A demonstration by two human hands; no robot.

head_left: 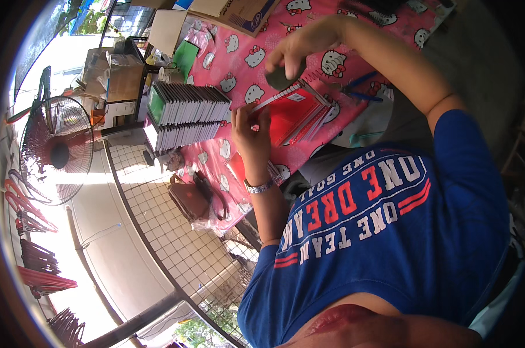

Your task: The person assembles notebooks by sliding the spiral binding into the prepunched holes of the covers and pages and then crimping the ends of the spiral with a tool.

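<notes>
A red-covered notebook (288, 116) lies on the table in front of me, with a white edge and a wire coil (312, 81) along its far side. My left hand (252, 132), a watch on its wrist, is closed on the notebook's left corner, thumb and fingers pinching the edge. Over the coil side, my right hand (309, 43) grips a dark, rounded, flat pad (285, 76) that meets or nearly meets the edge; whether it touches, I cannot tell. More red notebooks show beneath and to the right of the top one.
Blue-handled pliers (364, 87) lie to the right. Two tall stacks of coil-bound notebooks (187, 110) stand at the left. A pink patterned cloth (254, 58) covers the table. A brown bag (190, 198), a cardboard box (239, 14) and a standing fan (59, 151) are farther out.
</notes>
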